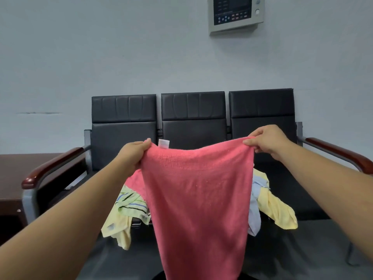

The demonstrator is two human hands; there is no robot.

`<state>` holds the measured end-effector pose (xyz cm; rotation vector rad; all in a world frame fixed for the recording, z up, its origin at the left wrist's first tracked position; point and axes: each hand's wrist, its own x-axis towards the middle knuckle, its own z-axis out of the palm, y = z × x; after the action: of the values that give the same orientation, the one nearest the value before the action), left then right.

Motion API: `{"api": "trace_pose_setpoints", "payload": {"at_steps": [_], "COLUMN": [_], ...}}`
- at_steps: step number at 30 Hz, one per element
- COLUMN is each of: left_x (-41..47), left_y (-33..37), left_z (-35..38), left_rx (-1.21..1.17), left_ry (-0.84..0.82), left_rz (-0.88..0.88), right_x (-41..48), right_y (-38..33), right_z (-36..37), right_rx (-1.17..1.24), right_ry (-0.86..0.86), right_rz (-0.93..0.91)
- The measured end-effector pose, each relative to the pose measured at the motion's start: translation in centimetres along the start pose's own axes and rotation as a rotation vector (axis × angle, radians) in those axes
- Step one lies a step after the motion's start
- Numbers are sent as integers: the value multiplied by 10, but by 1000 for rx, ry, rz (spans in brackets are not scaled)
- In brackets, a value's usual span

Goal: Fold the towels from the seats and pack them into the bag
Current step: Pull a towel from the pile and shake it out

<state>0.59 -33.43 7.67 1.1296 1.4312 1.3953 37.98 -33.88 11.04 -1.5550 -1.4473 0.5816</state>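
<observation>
A pink towel (198, 190) hangs spread out in front of me, above the row of black seats (193, 118). My left hand (134, 153) pinches its top left corner, near a small white label (163, 143). My right hand (266, 141) pinches the top right corner. The towel's lower end drops out of the frame at the bottom. Behind it on the middle seat lies a heap of other towels: a striped green and yellow one (129, 207) on the left, a pale yellow one (276, 209) and a light blue one (255, 211) on the right. No bag is in view.
The seats have wooden armrests at the left (52, 166) and right (339, 153). A dark wooden table (12, 174) stands at the far left. A control panel (235, 14) hangs on the wall above.
</observation>
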Motion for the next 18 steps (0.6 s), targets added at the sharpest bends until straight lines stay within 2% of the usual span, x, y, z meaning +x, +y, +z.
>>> {"api": "trace_pose_setpoints", "payload": {"at_steps": [4,7,13,18], "left_x": [8,-2,-31,-50], "left_y": [-3,2,15,35], "left_z": [-7,-6,15,38], "left_rx": [-34,-26,-144,-197], "left_ry": [58,-15,-546,-780], "left_rz": [74,115,-101,-25], "right_x": [0,0,1,-11], "right_y": [4,8,0,-23], "right_z": [1,3,20,35], "right_rx": [9,112,369,334], "right_ry": [6,-38,-90,-114], "right_rz": [13,34,84,-43]}}
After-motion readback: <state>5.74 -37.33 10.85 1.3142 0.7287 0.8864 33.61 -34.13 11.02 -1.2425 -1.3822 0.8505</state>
